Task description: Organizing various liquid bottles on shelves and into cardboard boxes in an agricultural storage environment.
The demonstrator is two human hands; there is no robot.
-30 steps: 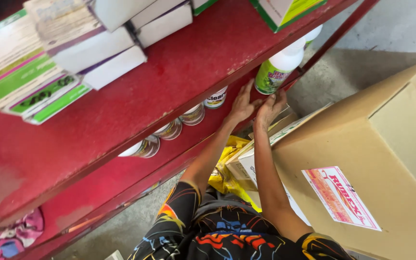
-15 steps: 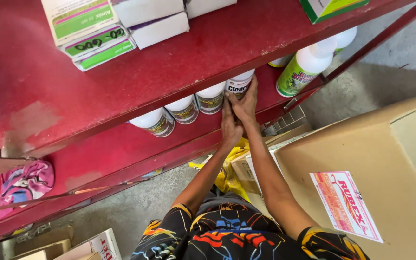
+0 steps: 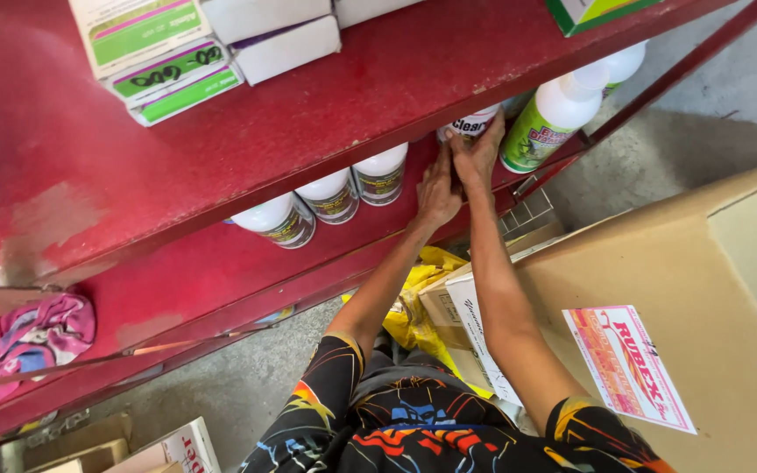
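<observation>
both hands reach under the upper red shelf [image 3: 221, 149] to a white bottle [image 3: 470, 125] with a dark-lettered label, which stands on the lower red shelf [image 3: 177, 280]. the right hand [image 3: 479, 158] lies over the bottle's front, fingers spread upward against it; the left hand [image 3: 438, 191] presses in just beside and below the right, fingers fairly straight. whether either hand truly grips the bottle cannot be told — the shelf edge hides the bottle's top. left of the hands, three more white bottles [image 3: 335, 197] stand in a row. right of the hands is a white bottle with a green label [image 3: 541, 127]. below the right forearm sits a large cardboard box [image 3: 711, 289] — nearer the person, a yellow bag [image 3: 413, 315]. far left of the hands, a pink cloth [image 3: 41, 333].
</observation>
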